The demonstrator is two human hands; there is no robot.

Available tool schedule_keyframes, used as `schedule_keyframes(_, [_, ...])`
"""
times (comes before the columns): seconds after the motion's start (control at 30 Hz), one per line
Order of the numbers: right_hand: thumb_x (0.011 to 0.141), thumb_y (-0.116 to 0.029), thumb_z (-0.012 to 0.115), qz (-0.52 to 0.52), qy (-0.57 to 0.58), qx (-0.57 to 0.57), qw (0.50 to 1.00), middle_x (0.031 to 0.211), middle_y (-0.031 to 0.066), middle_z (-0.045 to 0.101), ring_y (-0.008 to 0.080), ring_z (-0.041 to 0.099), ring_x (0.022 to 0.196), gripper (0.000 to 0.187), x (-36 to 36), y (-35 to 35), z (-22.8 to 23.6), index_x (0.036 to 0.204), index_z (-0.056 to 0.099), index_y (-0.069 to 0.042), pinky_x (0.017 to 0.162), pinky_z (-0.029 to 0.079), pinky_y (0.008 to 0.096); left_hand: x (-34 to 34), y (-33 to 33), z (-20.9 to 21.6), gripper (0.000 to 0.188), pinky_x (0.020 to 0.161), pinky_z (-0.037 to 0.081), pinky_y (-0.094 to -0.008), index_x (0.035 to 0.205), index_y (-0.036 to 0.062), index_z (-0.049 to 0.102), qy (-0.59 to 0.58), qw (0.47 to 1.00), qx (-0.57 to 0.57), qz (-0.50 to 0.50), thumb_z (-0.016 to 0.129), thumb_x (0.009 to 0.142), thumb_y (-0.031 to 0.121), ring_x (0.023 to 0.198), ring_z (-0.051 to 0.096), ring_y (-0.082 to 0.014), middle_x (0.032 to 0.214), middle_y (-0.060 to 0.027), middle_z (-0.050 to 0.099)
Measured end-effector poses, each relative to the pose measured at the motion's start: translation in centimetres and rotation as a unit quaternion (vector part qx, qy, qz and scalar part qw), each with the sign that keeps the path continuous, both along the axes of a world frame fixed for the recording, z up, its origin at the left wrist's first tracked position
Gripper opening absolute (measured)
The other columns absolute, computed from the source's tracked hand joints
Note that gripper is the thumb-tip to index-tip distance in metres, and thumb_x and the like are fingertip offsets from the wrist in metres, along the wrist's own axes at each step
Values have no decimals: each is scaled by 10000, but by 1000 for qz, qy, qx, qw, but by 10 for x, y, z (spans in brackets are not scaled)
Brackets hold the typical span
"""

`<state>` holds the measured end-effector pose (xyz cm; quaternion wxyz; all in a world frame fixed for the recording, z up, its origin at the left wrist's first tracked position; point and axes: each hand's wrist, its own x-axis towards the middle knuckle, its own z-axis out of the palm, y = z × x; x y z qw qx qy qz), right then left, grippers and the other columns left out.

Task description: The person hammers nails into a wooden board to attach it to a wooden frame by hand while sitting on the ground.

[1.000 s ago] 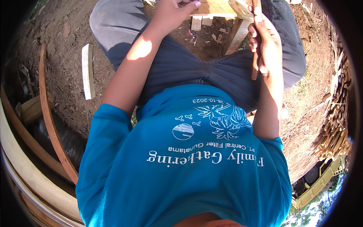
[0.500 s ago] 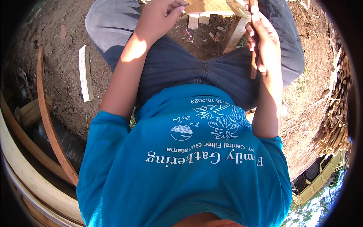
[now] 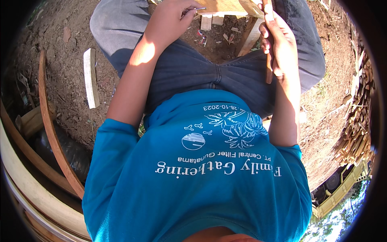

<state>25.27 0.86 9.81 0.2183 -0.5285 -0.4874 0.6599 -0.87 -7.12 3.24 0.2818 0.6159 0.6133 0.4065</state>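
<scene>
At the top of the view, my left hand (image 3: 169,24) is closed, pinching a thin metal nail (image 3: 200,8) between thumb and fingers. The nail lies roughly level, its end beside a pale wooden board (image 3: 225,7). My right hand (image 3: 285,47) is wrapped round a brown wooden handle (image 3: 269,69), which runs up past the fingers and out of the top of the view. Whatever is on the far end of that handle is cut off. The board sits between my knees, its far part also out of view.
Wood blocks (image 3: 206,22) and a slanted piece (image 3: 251,37) stand under the board. A short pale offcut (image 3: 91,78) lies on the soil to the left, near long planks (image 3: 50,125). A stack of thin sticks (image 3: 358,125) and a yellow vehicle (image 3: 336,195) are at the right.
My left fingers have shifted and curled, so the nail now points right and shows more of its length. The right hand and handle have barely moved.
</scene>
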Motion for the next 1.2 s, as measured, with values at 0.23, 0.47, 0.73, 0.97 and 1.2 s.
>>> schedule_keyframes(0.23, [1055,-149,573,84,-124,8,989,852,-37,593,37,515,596,349,-16,3,25,1389,618,-61,530,440,174,2,-1,2,168,676,500,-402,994,24,733,-3,1000,11,-1,669,845,-16,764,630,-333,842,-150,652])
schedule_keyframes(0.47, [1039,-72,558,249,-103,254,929,1091,34,644,120,585,946,302,-30,12,29,1313,621,38,839,484,267,2,-4,-4,167,694,511,-403,975,21,724,7,999,29,10,656,833,-32,786,646,-331,855,-155,655])
schedule_keyframes(0.73, [1046,-68,529,356,-199,208,889,851,31,604,98,533,779,193,-60,26,57,1155,647,39,705,465,276,2,-7,-1,131,662,526,-354,956,8,612,-58,996,-37,51,685,854,-29,732,683,-285,819,-149,664])
schedule_keyframes(0.97, [1039,-118,579,388,-146,358,836,858,76,635,126,590,733,200,-45,41,25,1191,649,-9,671,487,300,1,-8,-6,203,643,530,-331,985,22,521,-119,988,-72,60,690,885,-32,707,696,-232,776,-138,656])
schedule_keyframes(1.2, [1015,-72,539,420,-247,229,843,757,148,600,184,564,684,169,-69,30,53,1108,666,-9,651,468,359,-2,-9,-7,207,657,539,-320,982,16,508,-104,992,-55,54,686,889,-36,734,709,-211,787,-137,662])
